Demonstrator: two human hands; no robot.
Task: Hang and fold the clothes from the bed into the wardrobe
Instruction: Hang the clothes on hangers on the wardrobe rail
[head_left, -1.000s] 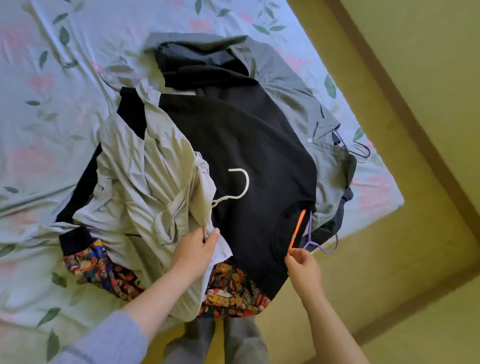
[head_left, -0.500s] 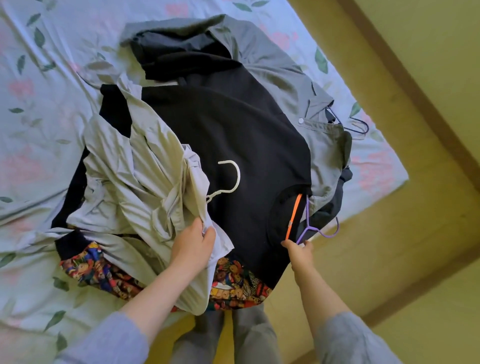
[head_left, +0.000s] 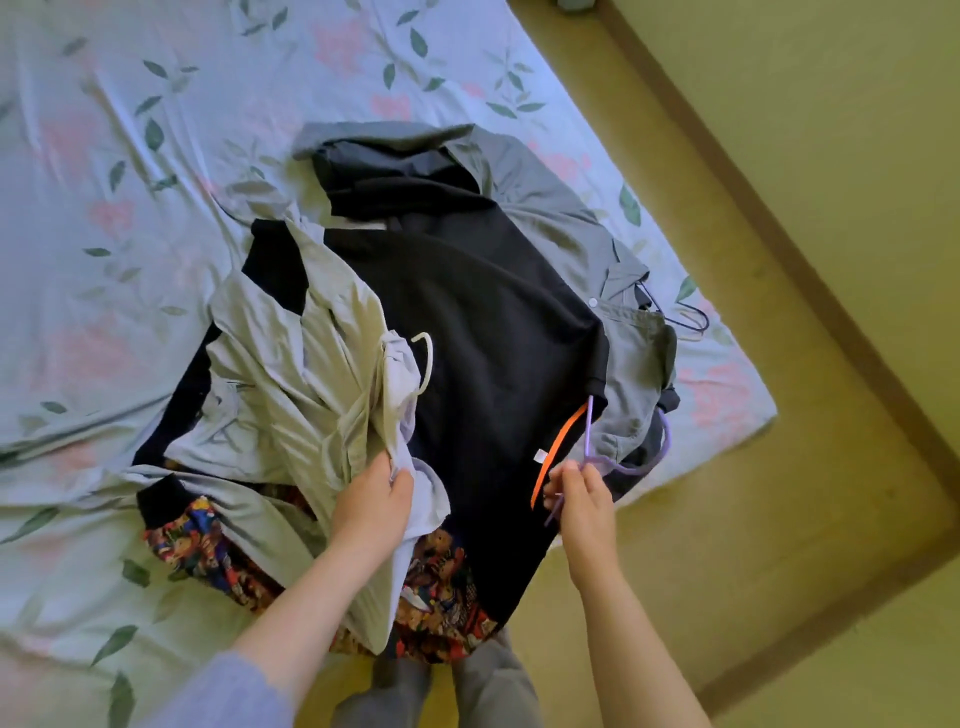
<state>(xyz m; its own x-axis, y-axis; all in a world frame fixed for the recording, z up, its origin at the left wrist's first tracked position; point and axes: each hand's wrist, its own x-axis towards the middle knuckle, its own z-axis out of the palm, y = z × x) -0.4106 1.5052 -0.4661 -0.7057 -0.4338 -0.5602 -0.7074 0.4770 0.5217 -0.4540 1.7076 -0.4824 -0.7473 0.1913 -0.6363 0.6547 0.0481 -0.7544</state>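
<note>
A heap of clothes lies on the bed corner. A black sweatshirt (head_left: 467, 332) is on top, with a pale grey-green shirt (head_left: 291, 384) bunched to its left and a white hanger (head_left: 425, 364) poking from it. My left hand (head_left: 375, 501) grips a fold of that pale shirt. My right hand (head_left: 582, 496) pinches a purple hanger (head_left: 623, 462) at the sweatshirt's neck, beside an orange hanger (head_left: 556, 452). A grey shirt (head_left: 631, 374) and a colourful patterned garment (head_left: 441, 592) lie underneath.
The bed has a pale blue floral sheet (head_left: 130, 208). A dark wire hanger (head_left: 691, 317) lies on the sheet beyond the grey shirt. Yellowish floor (head_left: 779, 519) with a brown strip runs along the bed's right side. My legs stand at the bed's edge.
My right hand has taken hold of the purple hanger and drawn it slightly out. My left hand has closed tighter on the pale shirt. The camera has pulled back a little.
</note>
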